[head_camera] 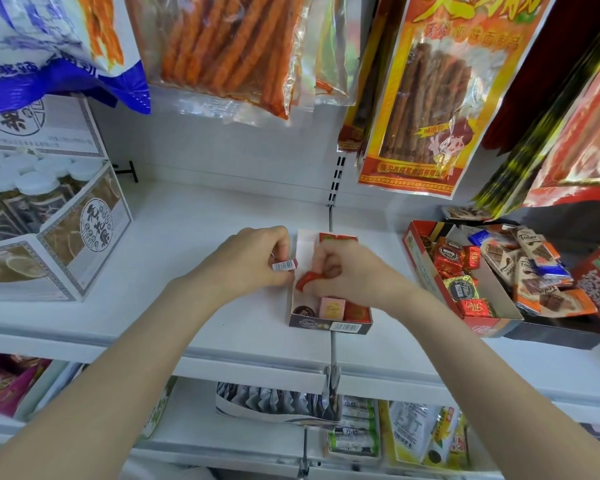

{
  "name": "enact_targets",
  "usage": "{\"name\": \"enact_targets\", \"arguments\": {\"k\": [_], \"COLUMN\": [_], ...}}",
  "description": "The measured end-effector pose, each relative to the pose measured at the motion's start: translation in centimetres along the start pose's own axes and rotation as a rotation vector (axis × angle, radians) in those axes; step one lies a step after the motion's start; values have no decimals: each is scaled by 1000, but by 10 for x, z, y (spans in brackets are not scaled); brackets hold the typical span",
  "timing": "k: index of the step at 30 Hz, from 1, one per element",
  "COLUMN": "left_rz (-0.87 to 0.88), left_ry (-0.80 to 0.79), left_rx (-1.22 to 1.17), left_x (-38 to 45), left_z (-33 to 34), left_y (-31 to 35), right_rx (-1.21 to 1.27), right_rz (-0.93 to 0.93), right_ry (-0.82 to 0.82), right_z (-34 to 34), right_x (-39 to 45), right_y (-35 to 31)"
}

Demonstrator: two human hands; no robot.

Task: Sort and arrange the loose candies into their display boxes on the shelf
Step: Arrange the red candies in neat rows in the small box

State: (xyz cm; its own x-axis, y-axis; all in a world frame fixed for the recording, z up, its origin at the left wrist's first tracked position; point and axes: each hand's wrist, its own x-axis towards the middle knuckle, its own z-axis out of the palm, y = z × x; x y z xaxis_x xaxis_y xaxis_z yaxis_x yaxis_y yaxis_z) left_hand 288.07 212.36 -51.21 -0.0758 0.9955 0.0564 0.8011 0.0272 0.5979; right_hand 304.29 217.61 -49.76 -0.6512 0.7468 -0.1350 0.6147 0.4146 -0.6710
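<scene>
A small dark display box [329,326] stands on the white shelf [187,237] in the middle, holding a brown round candy, a pink square candy [332,307] and red candies. My left hand [257,261] grips a small candy with a barcode [284,265] just left of the box. Over the box, my right hand [343,271] pinches a red-wrapped candy [305,280]. A bigger red display box [430,275] at the right holds several loose mixed candies.
A grey carton of white-capped jars [49,230] stands at the left. Snack bags [426,95] hang overhead from the back wall. A metal divider [332,344] runs under the small box. Lower shelves hold more packets [278,400].
</scene>
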Motion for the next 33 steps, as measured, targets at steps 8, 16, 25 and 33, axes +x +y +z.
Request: {"name": "enact_targets", "arguments": {"k": [8, 16, 25, 33], "left_rz": [32, 58, 53, 58], "left_ry": [-19, -22, -33, -41], "left_rx": [0, 37, 50, 72], "left_x": [4, 5, 3, 4], "left_z": [3, 3, 1, 4], "left_y": [6, 6, 6, 5], "right_rx": [-377, -464, -396, -432], "right_rz": [-100, -184, -270, -80], "right_ry": [212, 147, -90, -373], "right_z": [-7, -5, -20, -21], "right_x": [-1, 1, -8, -11], "right_y": [18, 22, 5, 10]}}
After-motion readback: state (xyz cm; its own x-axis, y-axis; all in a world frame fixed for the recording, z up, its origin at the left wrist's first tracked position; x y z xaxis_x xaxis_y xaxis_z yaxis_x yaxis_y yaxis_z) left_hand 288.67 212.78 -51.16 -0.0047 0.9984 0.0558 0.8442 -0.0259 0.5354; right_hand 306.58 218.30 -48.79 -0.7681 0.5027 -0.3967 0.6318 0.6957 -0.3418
